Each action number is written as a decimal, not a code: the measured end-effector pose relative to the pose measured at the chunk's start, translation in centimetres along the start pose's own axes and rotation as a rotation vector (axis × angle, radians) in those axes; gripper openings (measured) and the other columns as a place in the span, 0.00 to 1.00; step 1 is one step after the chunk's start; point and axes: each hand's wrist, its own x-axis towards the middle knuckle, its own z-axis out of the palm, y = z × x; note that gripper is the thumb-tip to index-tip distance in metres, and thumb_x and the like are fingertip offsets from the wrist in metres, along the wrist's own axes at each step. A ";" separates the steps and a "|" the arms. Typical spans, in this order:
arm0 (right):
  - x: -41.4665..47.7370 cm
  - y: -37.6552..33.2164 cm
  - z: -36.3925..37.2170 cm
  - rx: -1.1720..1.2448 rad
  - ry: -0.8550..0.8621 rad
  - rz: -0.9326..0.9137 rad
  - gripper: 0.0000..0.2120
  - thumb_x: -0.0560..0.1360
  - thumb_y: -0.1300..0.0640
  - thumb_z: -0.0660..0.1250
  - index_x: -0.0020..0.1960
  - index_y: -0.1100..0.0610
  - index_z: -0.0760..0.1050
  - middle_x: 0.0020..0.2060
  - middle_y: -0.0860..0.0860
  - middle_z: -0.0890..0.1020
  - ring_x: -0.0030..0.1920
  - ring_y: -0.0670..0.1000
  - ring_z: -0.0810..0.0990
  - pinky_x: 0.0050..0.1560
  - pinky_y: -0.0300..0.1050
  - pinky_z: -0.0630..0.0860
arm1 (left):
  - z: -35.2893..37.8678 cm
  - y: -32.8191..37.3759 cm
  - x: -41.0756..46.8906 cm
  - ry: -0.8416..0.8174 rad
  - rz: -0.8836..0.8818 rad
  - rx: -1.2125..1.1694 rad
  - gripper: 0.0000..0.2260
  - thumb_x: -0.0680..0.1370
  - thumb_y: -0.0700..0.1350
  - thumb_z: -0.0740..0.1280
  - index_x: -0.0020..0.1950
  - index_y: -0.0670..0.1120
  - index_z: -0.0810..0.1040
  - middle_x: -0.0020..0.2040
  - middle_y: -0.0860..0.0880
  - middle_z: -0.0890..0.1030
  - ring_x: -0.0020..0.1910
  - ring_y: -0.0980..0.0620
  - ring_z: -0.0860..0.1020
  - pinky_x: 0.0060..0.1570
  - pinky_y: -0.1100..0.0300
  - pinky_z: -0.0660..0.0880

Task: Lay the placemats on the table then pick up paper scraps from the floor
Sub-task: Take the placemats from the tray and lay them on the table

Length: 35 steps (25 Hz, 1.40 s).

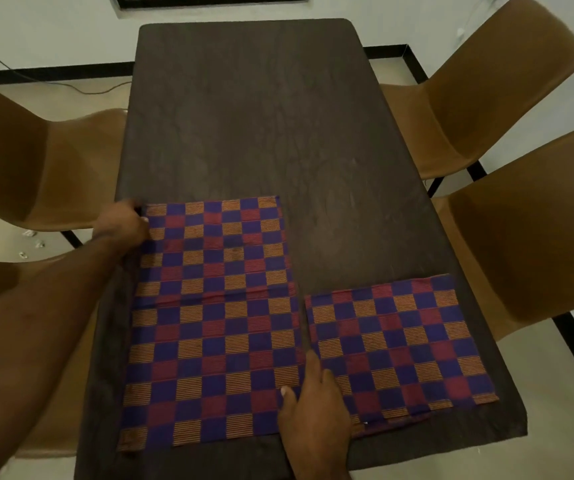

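Note:
A large checkered placemat [213, 317] in purple, red and orange lies flat on the near left of the dark wooden table [251, 109]. A smaller folded placemat [400, 348] of the same pattern lies beside it at the near right. My left hand [123, 225] grips the large mat's far left corner at the table's edge. My right hand [313, 400] rests palm down across the gap between the two mats, fingers spread on the cloth. Small white paper scraps [31, 242] lie on the floor at the left, under a chair.
Brown chairs stand around the table: two on the left [19, 161] and two on the right [507, 81]. A black cable [71, 86] runs over the floor at the back left. The floor is pale with a black skirting line.

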 end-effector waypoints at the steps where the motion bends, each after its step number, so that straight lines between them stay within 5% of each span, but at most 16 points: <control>1: 0.1 0.0 0.1 0.014 -0.002 0.008 0.34 0.79 0.45 0.65 0.78 0.43 0.49 0.68 0.46 0.70 0.67 0.48 0.71 0.62 0.45 0.76 | 0.0 0.0 0.3 0.000 -0.011 -0.015 0.08 0.81 0.44 0.68 0.58 0.44 0.77 0.52 0.40 0.79 0.51 0.38 0.79 0.47 0.46 0.77; 10: 0.6 -0.4 0.7 0.112 -0.037 0.064 0.34 0.79 0.54 0.67 0.77 0.40 0.52 0.64 0.43 0.75 0.64 0.47 0.75 0.63 0.46 0.77 | 0.4 0.2 1.0 0.019 -0.057 -0.091 0.10 0.82 0.48 0.67 0.44 0.44 0.76 0.44 0.40 0.80 0.44 0.41 0.79 0.46 0.45 0.78; 15: 0.7 -0.1 0.6 0.172 -0.031 0.081 0.33 0.78 0.54 0.68 0.76 0.40 0.56 0.61 0.42 0.77 0.63 0.47 0.76 0.63 0.49 0.77 | 1.3 1.5 1.3 -0.054 -0.036 0.016 0.13 0.80 0.50 0.69 0.44 0.41 0.80 0.42 0.39 0.83 0.39 0.43 0.79 0.36 0.51 0.72; 24: 0.8 1.6 -0.3 0.244 -0.037 -0.018 0.33 0.78 0.53 0.70 0.76 0.40 0.58 0.56 0.43 0.77 0.58 0.46 0.77 0.59 0.43 0.77 | 1.3 0.9 0.2 0.089 -0.082 0.064 0.17 0.80 0.54 0.68 0.57 0.41 0.73 0.53 0.36 0.79 0.49 0.36 0.79 0.46 0.41 0.78; 28: 0.8 6.2 -2.7 0.104 0.011 -0.200 0.27 0.77 0.47 0.69 0.74 0.42 0.65 0.51 0.37 0.73 0.51 0.40 0.74 0.53 0.35 0.75 | 3.2 5.1 -5.7 0.106 0.171 0.098 0.13 0.80 0.52 0.68 0.57 0.45 0.72 0.54 0.41 0.76 0.48 0.40 0.78 0.44 0.43 0.78; 32: 2.2 13.2 -7.8 -0.113 -0.051 -0.373 0.26 0.76 0.44 0.68 0.73 0.40 0.65 0.63 0.36 0.71 0.64 0.40 0.69 0.66 0.40 0.70 | 8.4 12.3 -18.2 -0.151 0.566 0.064 0.04 0.82 0.50 0.66 0.50 0.51 0.74 0.48 0.54 0.73 0.44 0.53 0.75 0.43 0.57 0.75; 35: 4.2 17.4 -11.4 -0.284 -0.101 -0.519 0.25 0.75 0.43 0.68 0.70 0.41 0.67 0.64 0.37 0.70 0.65 0.42 0.68 0.66 0.44 0.71 | 12.1 16.8 -27.4 -0.289 0.868 0.082 0.08 0.83 0.54 0.61 0.54 0.52 0.76 0.51 0.55 0.72 0.48 0.56 0.71 0.47 0.61 0.69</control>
